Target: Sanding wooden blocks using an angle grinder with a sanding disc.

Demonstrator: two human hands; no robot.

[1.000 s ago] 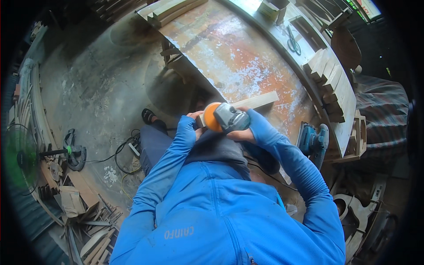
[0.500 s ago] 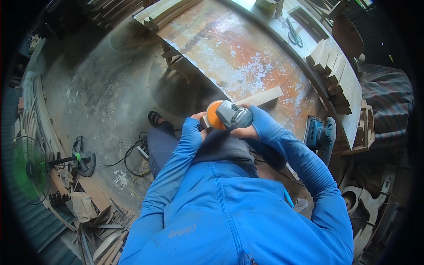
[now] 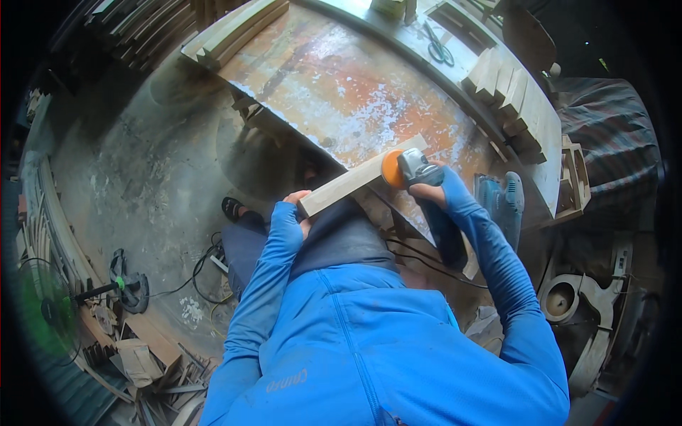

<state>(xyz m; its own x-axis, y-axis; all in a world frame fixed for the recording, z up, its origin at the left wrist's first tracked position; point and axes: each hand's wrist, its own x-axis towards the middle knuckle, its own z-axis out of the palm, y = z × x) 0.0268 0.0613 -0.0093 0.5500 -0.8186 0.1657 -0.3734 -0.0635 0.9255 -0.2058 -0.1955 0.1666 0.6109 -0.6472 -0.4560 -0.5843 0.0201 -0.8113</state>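
My left hand (image 3: 293,215) grips the near end of a pale wooden plank (image 3: 359,177) that lies slanted over the edge of a rusty metal workbench (image 3: 341,92). My right hand (image 3: 428,190) holds a grey angle grinder (image 3: 419,169). Its orange sanding disc (image 3: 391,169) rests against the plank's side near the far end. Both arms are in blue sleeves, and fingerless blue cuffs cover the hands.
A stack of cut wooden blocks (image 3: 511,92) lines the bench's right edge, with scissors (image 3: 438,48) behind. A blue power sander (image 3: 501,202) lies at the bench's near right. Curved planks (image 3: 234,32) rest at the far left. A green fan (image 3: 50,312) and wood scraps stand on the concrete floor.
My hands moved apart: the left hand slid back to the plank's near end, and the right hand carried the grinder along the plank toward the far end. The view shifted.
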